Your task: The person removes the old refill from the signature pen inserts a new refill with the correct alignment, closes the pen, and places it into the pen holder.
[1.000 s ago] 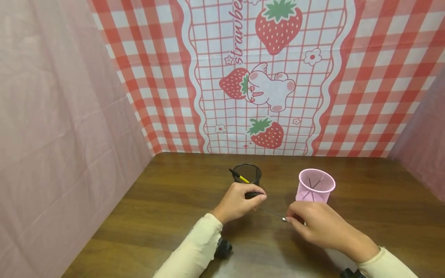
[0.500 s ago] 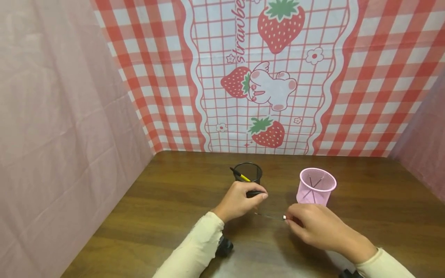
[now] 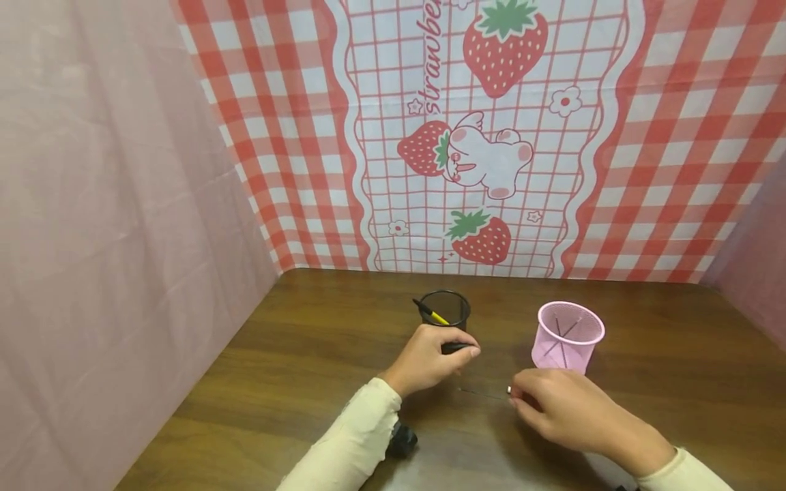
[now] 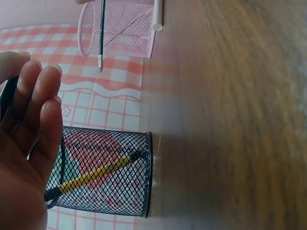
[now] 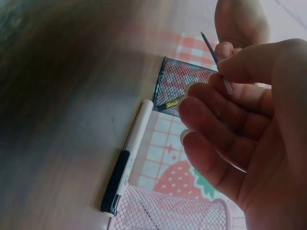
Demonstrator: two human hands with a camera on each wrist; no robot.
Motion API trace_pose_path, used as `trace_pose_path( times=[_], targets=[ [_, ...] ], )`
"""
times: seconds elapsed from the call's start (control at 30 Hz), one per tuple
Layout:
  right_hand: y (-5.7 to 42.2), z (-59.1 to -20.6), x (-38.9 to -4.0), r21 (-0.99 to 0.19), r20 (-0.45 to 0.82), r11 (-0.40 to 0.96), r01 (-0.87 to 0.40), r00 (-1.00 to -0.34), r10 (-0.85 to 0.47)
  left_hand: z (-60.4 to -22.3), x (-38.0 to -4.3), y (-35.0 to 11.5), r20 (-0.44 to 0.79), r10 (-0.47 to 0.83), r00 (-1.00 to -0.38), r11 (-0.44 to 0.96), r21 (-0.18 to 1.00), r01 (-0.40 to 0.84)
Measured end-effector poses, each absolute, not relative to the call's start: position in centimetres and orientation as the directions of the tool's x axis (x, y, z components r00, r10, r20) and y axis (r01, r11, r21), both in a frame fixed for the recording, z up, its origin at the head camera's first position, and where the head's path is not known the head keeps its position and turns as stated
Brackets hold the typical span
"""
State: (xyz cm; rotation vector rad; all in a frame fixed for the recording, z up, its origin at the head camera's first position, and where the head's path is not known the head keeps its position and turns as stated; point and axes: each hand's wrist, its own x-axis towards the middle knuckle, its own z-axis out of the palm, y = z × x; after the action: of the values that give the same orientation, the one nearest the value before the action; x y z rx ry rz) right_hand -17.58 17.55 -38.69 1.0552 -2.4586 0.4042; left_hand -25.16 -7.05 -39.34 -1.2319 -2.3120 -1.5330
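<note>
Refill, thin (image 4: 101, 36): raised above the table (image 3: 344, 341), between the hands; likely light, fairly stiff and easy to bend or roll, best taken near one end. Right hand (image 3: 574, 408): thumb and forefinger pinching the refill, other fingers loosely bent. Left hand (image 3: 430, 358): fingers curled round a dark pen part (image 3: 454, 346). Nearby: black mesh cup (image 4: 149, 182), yellow pen (image 4: 96, 176) inside; pink cup (image 3: 544, 349); black-and-white pen (image 5: 127, 160), lying.

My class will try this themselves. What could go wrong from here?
The pen refill could slip: the right hand pinches it near one end, leaving its tip loose in the air. The pink cup might also tip over if that hand, close in front of it, bumps it, perhaps spilling the thin sticks inside.
</note>
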Motion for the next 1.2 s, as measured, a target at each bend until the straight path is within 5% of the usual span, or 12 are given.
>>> trace_pose_path(
  times=[1.2],
  targets=[
    [17.86,-39.38,-17.49,-0.109,0.437,0.674,-0.73,-0.644,-0.627,-39.45,-25.22,-6.73,0.53,0.572,-0.626,0.173,0.668,0.724]
  ],
)
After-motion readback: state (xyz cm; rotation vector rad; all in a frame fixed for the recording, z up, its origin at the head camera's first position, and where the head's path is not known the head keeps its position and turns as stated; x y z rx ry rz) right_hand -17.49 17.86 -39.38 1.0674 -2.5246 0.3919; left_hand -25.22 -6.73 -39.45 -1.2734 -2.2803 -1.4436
